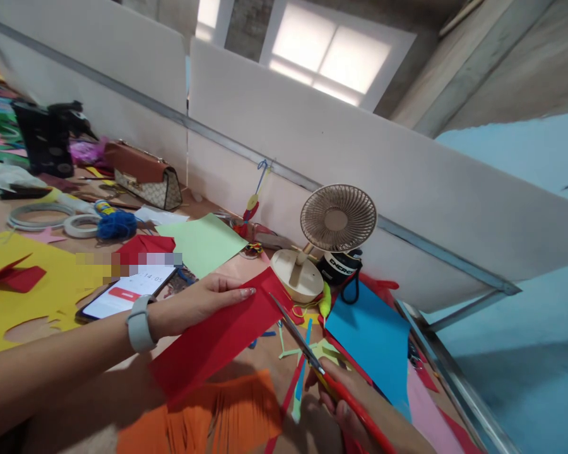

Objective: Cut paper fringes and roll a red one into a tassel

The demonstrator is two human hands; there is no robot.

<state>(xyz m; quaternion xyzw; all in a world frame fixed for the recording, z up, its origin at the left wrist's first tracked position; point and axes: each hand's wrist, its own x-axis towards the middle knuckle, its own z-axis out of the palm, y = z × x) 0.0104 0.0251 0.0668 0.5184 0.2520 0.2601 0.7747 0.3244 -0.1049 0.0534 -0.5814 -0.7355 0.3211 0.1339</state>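
My left hand (213, 299), with a grey watch band on its wrist, pinches the upper edge of a red paper sheet (218, 337). The sheet is held tilted above the table. In my right hand (336, 391) is a pair of scissors (307, 347) with red and yellow handles. The scissor blades point up and left, at the right edge of the red sheet. Whether the blades touch the paper I cannot tell. Below the sheet lies orange paper (227, 410) cut into a fringe. Narrow strips of red, blue and pale green paper lie beside the scissors.
A small fan (338, 217) stands at the back beside a black cup (338, 268). Blue paper (373, 340) lies at right, pale green paper (201, 243) at centre back. A phone (127, 293), yellow paper (52, 258), tape rolls (81, 226) and a handbag (142, 176) are left.
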